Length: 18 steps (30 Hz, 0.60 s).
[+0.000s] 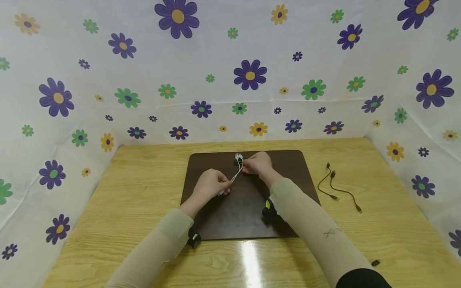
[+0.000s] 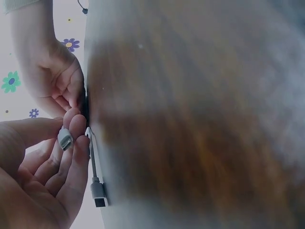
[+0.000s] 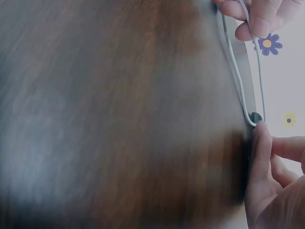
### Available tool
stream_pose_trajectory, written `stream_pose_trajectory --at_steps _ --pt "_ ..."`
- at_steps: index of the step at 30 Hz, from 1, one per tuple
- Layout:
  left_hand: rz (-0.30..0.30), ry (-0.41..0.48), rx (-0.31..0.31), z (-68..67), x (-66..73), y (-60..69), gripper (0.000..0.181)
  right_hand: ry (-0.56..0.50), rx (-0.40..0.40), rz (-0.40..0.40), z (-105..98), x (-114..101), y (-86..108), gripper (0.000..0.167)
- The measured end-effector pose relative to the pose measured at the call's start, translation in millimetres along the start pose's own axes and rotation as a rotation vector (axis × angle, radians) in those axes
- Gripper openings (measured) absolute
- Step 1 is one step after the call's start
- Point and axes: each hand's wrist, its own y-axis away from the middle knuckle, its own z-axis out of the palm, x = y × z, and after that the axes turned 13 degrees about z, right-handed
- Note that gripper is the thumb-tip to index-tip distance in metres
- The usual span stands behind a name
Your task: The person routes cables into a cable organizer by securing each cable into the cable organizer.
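Observation:
My left hand (image 1: 214, 184) pinches a thin white USB cable (image 1: 235, 175) over the dark brown board (image 1: 230, 212). Its small oval plug (image 2: 65, 139) pokes out between thumb and fingers in the left wrist view. A second, squarer plug (image 2: 98, 193) hangs below those fingers. Two white plugs (image 1: 238, 157) lie together at a small black piece (image 1: 237, 162) near the board's far edge. There my right hand (image 1: 258, 163) has its fingertips together at the black piece's right side. In the right wrist view its fingers (image 3: 261, 157) hide most of the piece and the cable's end.
Two short black USB cables (image 1: 327, 182) (image 1: 347, 192) lie on the wooden table (image 1: 144, 172), right of the board. A small black item (image 1: 375, 263) sits near the right forearm. Flower-printed cloth (image 1: 216, 52) surrounds the table at the back and sides.

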Motion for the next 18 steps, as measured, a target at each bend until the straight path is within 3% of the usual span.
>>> stream_pose_trajectory --at_steps 6,9,13,18 --pt "-0.015 0.005 0.0 0.4 0.5 -0.3 0.021 0.24 0.215 -0.194 -6.5 2.9 -5.7 0.02" --pt "-0.022 0.007 0.002 0.2 0.6 -0.3 0.021 0.35 0.278 -0.287 -7.8 2.0 -8.1 0.017" --pt "-0.03 0.005 0.004 1.3 0.7 -1.0 0.02 0.427 0.256 -0.345 -7.9 0.3 -9.9 0.015" --pt "-0.045 -0.012 -0.007 3.2 0.6 -1.8 0.019 0.491 0.213 -0.364 -8.0 -0.6 -12.1 0.015"
